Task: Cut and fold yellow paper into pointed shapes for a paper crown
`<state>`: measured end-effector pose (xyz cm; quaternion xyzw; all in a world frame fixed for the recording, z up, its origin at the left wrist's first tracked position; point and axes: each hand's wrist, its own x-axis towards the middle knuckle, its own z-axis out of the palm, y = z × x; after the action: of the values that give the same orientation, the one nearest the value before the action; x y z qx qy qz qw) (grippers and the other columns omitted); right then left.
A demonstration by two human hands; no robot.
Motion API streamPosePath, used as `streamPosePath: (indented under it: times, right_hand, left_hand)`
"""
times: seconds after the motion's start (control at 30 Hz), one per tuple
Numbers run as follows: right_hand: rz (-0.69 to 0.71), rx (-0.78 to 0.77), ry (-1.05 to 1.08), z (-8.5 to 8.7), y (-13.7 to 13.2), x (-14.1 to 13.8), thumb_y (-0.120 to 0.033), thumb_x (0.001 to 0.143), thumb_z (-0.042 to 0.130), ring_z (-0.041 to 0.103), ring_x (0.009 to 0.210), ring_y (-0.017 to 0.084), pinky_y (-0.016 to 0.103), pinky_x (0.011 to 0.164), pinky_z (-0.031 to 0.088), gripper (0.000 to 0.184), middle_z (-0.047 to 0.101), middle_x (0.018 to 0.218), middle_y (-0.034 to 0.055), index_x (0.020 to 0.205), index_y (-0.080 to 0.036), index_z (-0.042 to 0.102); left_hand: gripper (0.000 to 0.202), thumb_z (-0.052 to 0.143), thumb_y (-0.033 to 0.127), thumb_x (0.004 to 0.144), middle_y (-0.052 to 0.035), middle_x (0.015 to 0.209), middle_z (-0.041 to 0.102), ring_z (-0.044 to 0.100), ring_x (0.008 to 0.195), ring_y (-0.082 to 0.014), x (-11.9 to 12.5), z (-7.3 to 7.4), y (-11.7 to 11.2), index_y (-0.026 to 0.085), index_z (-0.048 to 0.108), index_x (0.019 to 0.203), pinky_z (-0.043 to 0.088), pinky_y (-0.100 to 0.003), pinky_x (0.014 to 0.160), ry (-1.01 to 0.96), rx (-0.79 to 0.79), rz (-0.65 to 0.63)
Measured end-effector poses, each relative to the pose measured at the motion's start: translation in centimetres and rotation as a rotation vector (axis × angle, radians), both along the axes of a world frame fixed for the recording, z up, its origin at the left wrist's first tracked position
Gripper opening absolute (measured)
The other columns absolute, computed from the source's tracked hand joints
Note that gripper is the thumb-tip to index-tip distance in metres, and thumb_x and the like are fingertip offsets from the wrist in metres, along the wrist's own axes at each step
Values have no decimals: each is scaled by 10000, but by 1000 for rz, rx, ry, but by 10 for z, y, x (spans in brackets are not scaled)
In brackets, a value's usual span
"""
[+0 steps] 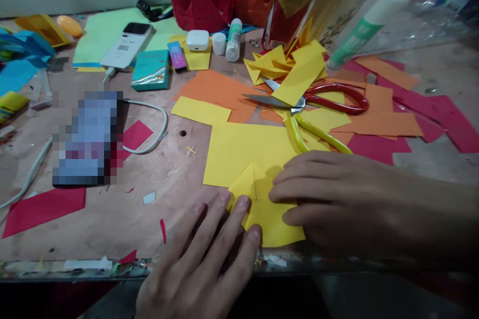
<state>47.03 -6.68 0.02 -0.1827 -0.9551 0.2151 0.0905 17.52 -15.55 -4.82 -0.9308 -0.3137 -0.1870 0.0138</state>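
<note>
A sheet of yellow paper (239,154) lies flat on the wooden work table (168,219), with one part folded over into a pointed flap (244,184). My left hand (202,259) comes in from the bottom, its spread fingertips pressing on the paper's lower edge. From the right, my right hand (337,199) lies with its fingers on the folded part. Under the hands, the paper's lower portion is hidden. Just beyond my right hand lie yellow-handled scissors (310,134) and red-handled scissors (303,99).
Orange, yellow and crimson paper scraps (389,124) cover the table's right side. Behind them stand a glue stick (364,27), a folded red paper crown (198,0) and a white power bank (127,45). A pixelated phone (88,137) lies left, with a white cable (149,132).
</note>
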Motion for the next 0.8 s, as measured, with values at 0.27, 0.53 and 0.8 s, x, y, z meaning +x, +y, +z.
streamPosePath:
  times: [0.27, 0.53, 0.8]
  right_hand:
    - [-185, -52, 202, -30, -1, -2, -363, 1018, 752, 574, 1033, 184, 349, 903, 429, 157, 688, 1058, 0, 975, -233, 675]
    - [-321, 169, 157, -34, -7, -18, -429, 1012, 740, 548, 911, 222, 397, 817, 409, 303, 648, 947, 25, 855, -216, 592]
    - [-357, 217, 95, -31, -10, -24, -427, 1053, 644, 544, 917, 257, 422, 796, 405, 315, 671, 965, 63, 824, -229, 558]
  left_hand:
    - [481, 336, 165, 1154, -206, 1562, 637, 433, 1602, -365, -8, 6, -7, 200, 677, 1492, 339, -522, 1313, 14, -13, -13]
    - [388, 436, 126, 1133, -206, 1543, 650, 426, 1606, -377, -7, 4, -5, 154, 704, 1413, 349, -531, 1312, 32, -27, -33]
    - [468, 395, 230, 1163, -190, 1530, 639, 480, 1575, -364, 1, 1, -4, 248, 591, 1587, 363, -527, 1295, 8, 2, 21]
